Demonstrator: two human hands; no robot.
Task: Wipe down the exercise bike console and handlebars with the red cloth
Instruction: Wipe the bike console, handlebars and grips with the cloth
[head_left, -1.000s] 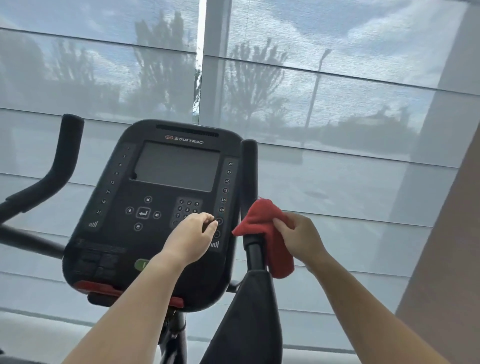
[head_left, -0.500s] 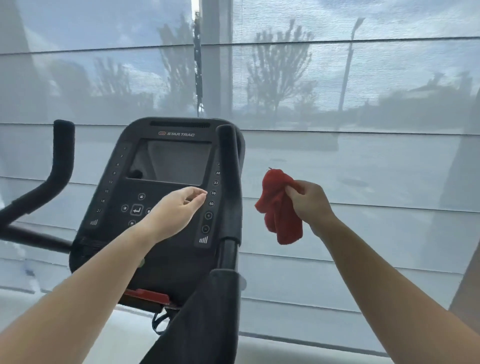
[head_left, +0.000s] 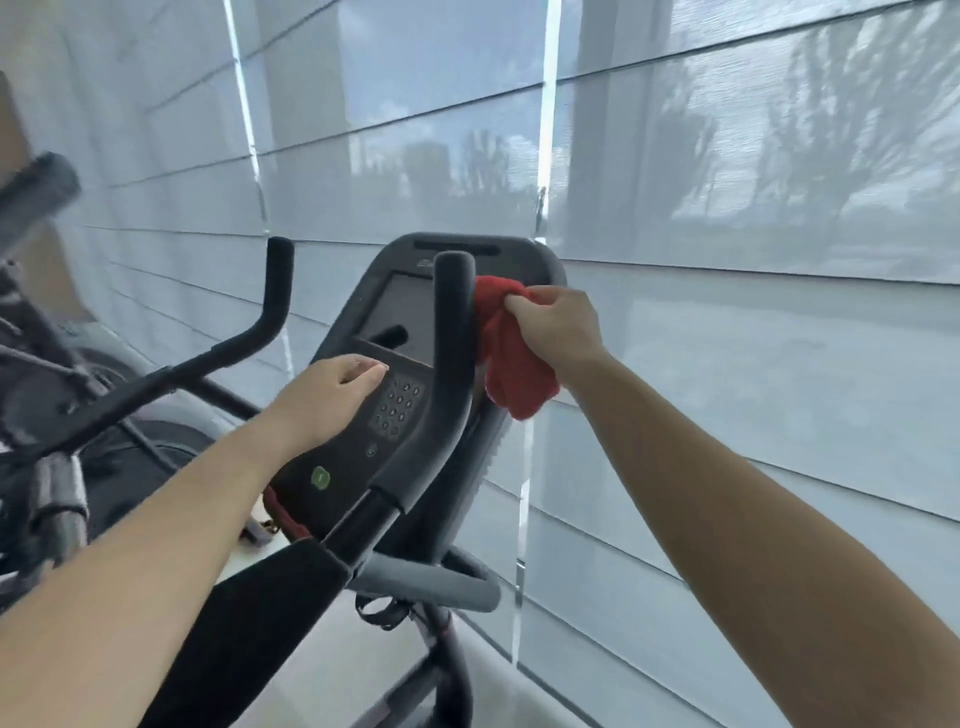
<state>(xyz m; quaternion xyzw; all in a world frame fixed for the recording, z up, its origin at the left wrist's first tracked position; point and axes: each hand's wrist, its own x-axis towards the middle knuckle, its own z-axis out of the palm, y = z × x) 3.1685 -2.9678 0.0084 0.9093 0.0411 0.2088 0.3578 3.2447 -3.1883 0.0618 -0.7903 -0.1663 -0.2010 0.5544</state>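
Right hand (head_left: 558, 332) pinches the bunched red cloth (head_left: 511, 364) at the console (head_left: 400, 306) upper right edge. Left hand (head_left: 332, 395) rests on the console face, fingers relaxed, holding nothing. Cloth long axis is vertical, free end pointing down. Wiping appears to be under way; wiped areas cannot be distinguished.

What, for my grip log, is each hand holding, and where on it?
The right hand pinches the red cloth by its bunched upper part; the rest hangs. The left hand holds nothing.
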